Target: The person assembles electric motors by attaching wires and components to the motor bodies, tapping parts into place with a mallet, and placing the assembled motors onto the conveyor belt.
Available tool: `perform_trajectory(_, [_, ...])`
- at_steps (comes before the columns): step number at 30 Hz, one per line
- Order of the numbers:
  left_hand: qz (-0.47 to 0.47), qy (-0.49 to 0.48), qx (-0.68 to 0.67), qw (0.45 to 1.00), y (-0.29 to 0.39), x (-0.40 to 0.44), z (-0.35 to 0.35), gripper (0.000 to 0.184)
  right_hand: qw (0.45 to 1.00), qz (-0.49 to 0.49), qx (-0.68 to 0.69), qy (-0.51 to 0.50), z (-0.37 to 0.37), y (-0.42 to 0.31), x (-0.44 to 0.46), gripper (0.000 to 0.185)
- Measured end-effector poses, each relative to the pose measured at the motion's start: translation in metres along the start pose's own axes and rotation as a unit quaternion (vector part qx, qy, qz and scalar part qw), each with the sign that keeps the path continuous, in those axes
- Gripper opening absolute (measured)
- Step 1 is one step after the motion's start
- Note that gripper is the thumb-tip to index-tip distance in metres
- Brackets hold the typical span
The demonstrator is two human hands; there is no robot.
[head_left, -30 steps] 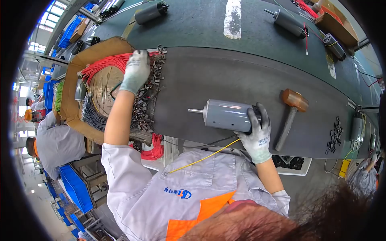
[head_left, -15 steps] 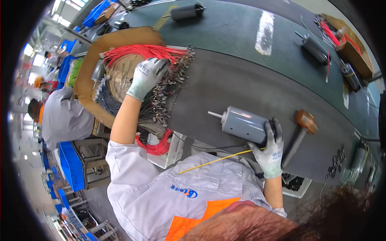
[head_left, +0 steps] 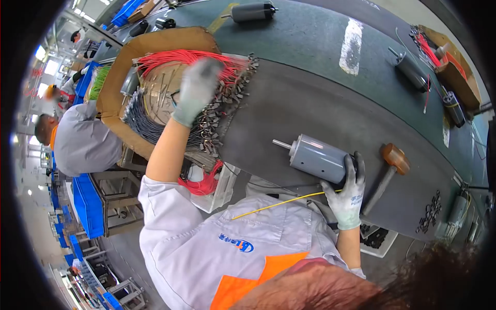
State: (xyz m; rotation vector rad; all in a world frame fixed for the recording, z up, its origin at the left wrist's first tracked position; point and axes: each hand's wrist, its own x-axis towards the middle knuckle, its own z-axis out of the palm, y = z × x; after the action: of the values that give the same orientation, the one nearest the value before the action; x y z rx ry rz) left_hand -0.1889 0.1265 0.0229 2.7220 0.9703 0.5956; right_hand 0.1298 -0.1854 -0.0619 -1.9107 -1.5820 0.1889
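Gloved in white with dark fingertips, my left hand (head_left: pixel 200 85) is over the right part of a cardboard box, beside red wires (head_left: pixel 175 57) and many small metal terminals (head_left: pixel 219 116). Motion blur smears its fingers, so what it holds, if anything, cannot be made out. My right hand (head_left: pixel 350 194) has its fingers wrapped round the right end of a grey cylindrical motor (head_left: pixel 318 157), which lies on the dark mat with its shaft pointing left. A yellow wire (head_left: pixel 279 204) runs from near this hand across the shirt front.
The cardboard box (head_left: pixel 116 85) also holds dark grey wires (head_left: pixel 142 121). A mallet (head_left: pixel 387 173) lies right of the motor, with small black parts (head_left: pixel 429 212) farther right. More motors (head_left: pixel 253 12) stand behind. A co-worker (head_left: pixel 82 137) sits at the left.
The view has shifted, moving the bench rightward in the picture. My left hand has come from the box's back edge toward its terminals and is now blurred. My right hand stays on the motor.
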Motion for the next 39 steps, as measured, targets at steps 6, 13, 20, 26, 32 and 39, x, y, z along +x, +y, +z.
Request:
perform_trajectory(6, [-0.136, 0.121, 0.109, 0.977, -0.096, -0.001, 0.022, 0.022, 1.000, -0.002, 0.010, -0.012, -0.006, 0.000, 0.000, 0.091])
perform_trajectory(13, [-0.124, 0.063, -0.077, 0.987, 0.059, 0.006, 0.024, 0.017, 1.000, 0.004, 0.013, 0.019, -0.006, -0.012, 0.007, 0.080])
perform_trajectory(20, [-0.247, 0.231, -0.148, 0.929, 0.033, 0.033, 0.054, 0.020, 0.999, -0.005, 0.040, 0.007, -0.025, -0.009, 0.023, 0.056])
perform_trajectory(26, [-0.186, -0.058, -0.134, 0.972, 0.065, -0.004, 0.038, 0.019, 0.999, -0.008, 0.041, 0.012, -0.021, -0.009, 0.031, 0.049])
perform_trajectory(32, [0.017, -0.061, -0.311, 0.948, 0.160, -0.023, 0.058, 0.012, 0.982, -0.099, 0.160, 0.030, -0.018, -0.058, 0.071, 0.041])
perform_trajectory(39, [0.073, -0.066, -0.314, 0.944, 0.180, 0.011, 0.096, 0.013, 0.984, -0.141, -0.105, -0.008, -0.050, -0.016, 0.061, 0.034])
